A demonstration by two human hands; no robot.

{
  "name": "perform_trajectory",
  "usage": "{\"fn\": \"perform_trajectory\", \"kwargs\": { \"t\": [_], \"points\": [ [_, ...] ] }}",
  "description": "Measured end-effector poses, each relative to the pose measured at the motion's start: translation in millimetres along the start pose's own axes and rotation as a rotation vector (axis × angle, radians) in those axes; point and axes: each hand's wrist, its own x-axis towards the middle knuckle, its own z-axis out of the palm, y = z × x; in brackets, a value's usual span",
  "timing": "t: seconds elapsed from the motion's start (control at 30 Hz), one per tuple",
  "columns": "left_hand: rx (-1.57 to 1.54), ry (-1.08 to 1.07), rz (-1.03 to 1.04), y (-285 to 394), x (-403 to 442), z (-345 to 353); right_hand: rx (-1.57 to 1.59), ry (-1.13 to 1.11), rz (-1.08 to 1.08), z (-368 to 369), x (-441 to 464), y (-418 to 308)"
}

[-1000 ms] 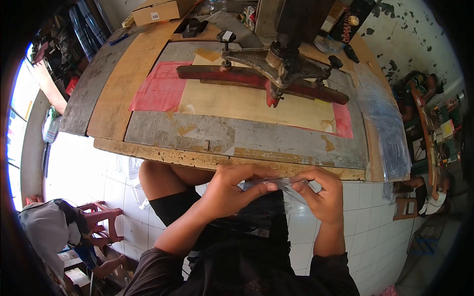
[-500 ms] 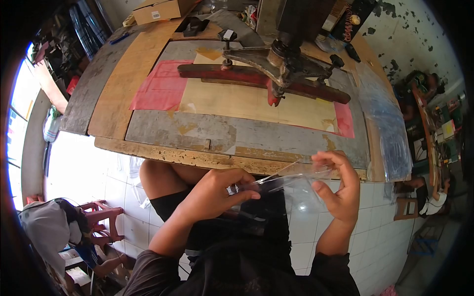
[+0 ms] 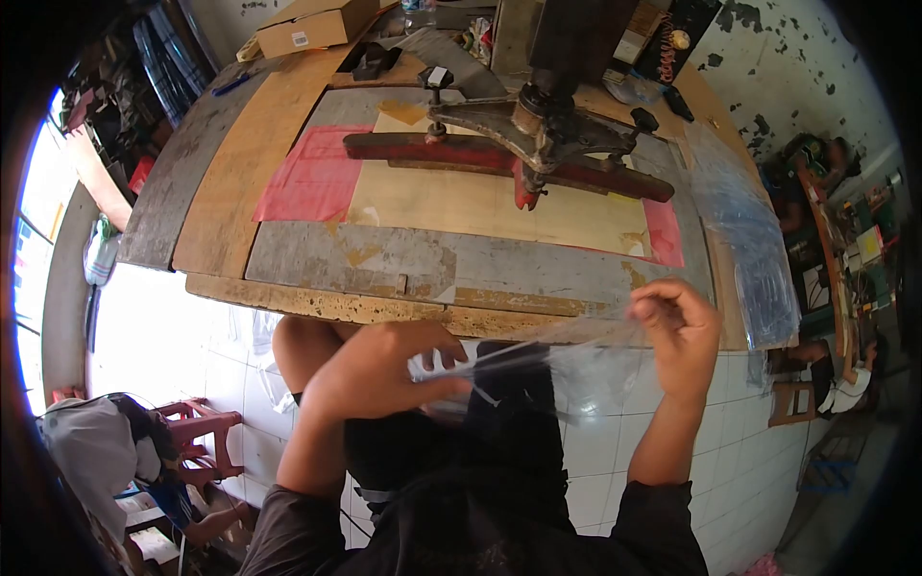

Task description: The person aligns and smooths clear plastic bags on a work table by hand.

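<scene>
A clear plastic sheet (image 3: 586, 357), blurred and see-through, stretches between my two hands over my lap, just in front of the table edge. My left hand (image 3: 379, 370) grips its left end, thumb below and fingers curled above. At the other end, my right hand (image 3: 684, 336) pinches a corner between thumb and fingertips, near the table's front edge. Above the table stands a press head with a red bar (image 3: 432, 149), over a cream board (image 3: 461, 211) edged with pink pieces (image 3: 312, 178). Neither hand touches the press.
Clear plastic sheets (image 3: 764, 278) lie piled on the table's right side. A cardboard box (image 3: 317, 27), a blue pen (image 3: 230, 84) and a black phone (image 3: 678, 104) sit farther back. Another person (image 3: 86, 461) is at lower left by a red stool (image 3: 206, 437); more people are at right.
My hands have moved apart, the left going left and the right going right and slightly up. The plastic between them is now drawn out longer.
</scene>
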Motion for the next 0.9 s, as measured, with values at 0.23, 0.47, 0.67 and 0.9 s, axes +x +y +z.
{"fn": "perform_trajectory", "kwargs": {
  "t": [0.23,0.47,0.67,0.9],
  "points": [
    [0.063,0.18,0.003,-14.6,21.8,-43.6,0.065,0.206,0.127,-8.4,14.6,37.5],
    [-0.417,0.343,-0.168,-47.3,61.4,-24.8,0.025,0.317,0.196,-1.1,19.3,102.4],
    [-0.545,0.48,-0.235,-70.2,61.9,-1.8,0.081,0.317,0.22,9.2,15.3,112.2],
    [-0.575,0.538,-0.196,-64.4,60.0,-2.3,0.135,0.308,0.243,9.4,14.8,109.3]
  ]
}}
